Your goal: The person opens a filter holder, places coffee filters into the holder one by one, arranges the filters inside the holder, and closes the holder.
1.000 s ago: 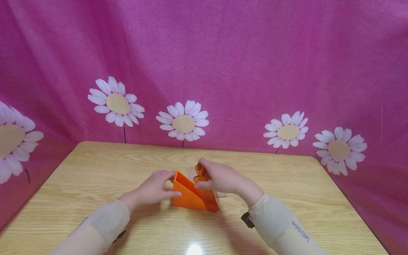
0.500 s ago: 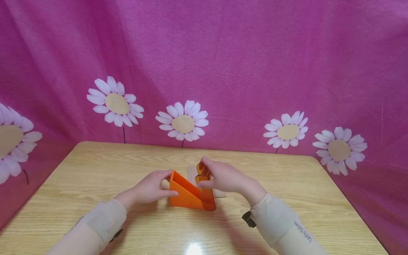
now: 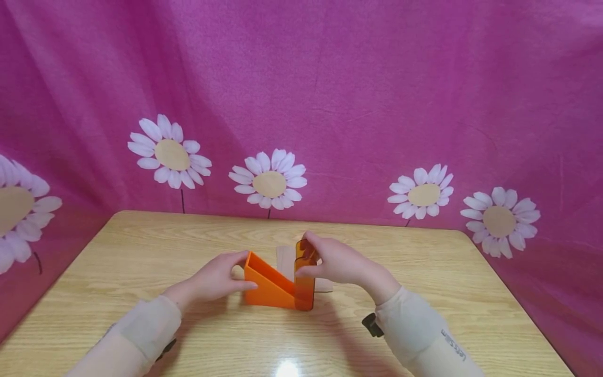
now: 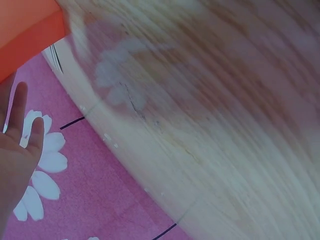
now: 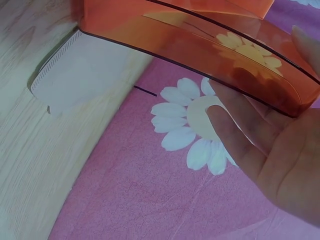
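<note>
Since the earlier head frames, the orange holder [image 3: 268, 285] has shifted to the person's left together with the left hand [image 3: 212, 277], while the amber see-through piece [image 3: 304, 283] has come more upright and a little to the right with the right hand [image 3: 339, 264].

Head view: both hands are pinching. The left one grips the holder at its tall end, thumb on the near face and fingers at the far side; the right one holds the amber piece near its top between thumb and fingers. The holder stands on the worktop [image 3: 198, 241], its top edge sloping down to the right. The amber piece's lower part overlaps the holder's low end; whether it sits around that end or against it, I cannot tell. Behind them lies a pale flat piece [image 3: 285, 259], partly hidden. Pale sleeves [image 3: 151, 327] cover the forearms, the right one lettered. A magenta cloth [image 3: 348, 78] with white flowers [image 3: 269, 183] hangs behind.

Left wrist view: the holder's corner fills the upper left, with some of the hand's fingers below it; their contact is mostly out of the picture. The glossy worktop mirrors a flower.

Right wrist view: the dark-edged amber piece crosses the top, fingers beneath it and thumb opposite. A flower shows through its wall, and the pale piece has a ridged edge.
</note>
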{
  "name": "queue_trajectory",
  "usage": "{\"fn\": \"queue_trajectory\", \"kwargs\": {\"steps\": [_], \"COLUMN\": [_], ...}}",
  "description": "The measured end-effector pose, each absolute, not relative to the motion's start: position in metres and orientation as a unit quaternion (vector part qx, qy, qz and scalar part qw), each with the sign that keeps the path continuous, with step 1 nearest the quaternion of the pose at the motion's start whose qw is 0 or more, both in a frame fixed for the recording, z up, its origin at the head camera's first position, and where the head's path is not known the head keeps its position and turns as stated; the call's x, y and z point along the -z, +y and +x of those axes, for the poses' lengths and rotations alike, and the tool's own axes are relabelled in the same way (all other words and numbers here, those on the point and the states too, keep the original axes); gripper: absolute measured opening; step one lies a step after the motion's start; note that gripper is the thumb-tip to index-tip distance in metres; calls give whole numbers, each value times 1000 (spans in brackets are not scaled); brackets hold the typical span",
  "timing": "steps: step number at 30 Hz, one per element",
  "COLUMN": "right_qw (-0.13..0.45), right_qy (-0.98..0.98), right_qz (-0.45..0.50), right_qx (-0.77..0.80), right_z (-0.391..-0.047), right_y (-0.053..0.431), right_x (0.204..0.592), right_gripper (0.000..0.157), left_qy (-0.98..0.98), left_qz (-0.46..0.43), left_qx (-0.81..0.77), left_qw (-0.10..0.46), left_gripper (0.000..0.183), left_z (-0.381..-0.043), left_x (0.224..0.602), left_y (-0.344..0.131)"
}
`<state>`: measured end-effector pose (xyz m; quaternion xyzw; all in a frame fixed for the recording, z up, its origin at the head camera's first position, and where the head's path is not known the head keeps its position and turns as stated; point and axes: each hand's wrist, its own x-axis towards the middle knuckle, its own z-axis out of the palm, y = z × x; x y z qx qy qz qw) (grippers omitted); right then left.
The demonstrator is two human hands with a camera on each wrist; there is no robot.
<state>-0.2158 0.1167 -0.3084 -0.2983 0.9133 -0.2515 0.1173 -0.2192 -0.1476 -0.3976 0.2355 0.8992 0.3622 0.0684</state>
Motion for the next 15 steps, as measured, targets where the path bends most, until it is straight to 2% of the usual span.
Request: {"fn": "queue_trajectory", "kwargs": {"steps": [8,15], "right_qw": [117,107], "right_qy": [910,916], "right_qz": [-299,-287], "right_qx": [263,259], "right_z": [-215,-214], "right_y": [122,128], "right_x": [308,309], "right_gripper": [35,37], "left_qy": [898,901], "left_qz": [225,193], "left_qx": [-371,-372], "left_qw": [77,110], "left_gripper": [42,45], "left_z": [-217,-218], "left_x": [395,390], "left_y": [-152,-153]}}
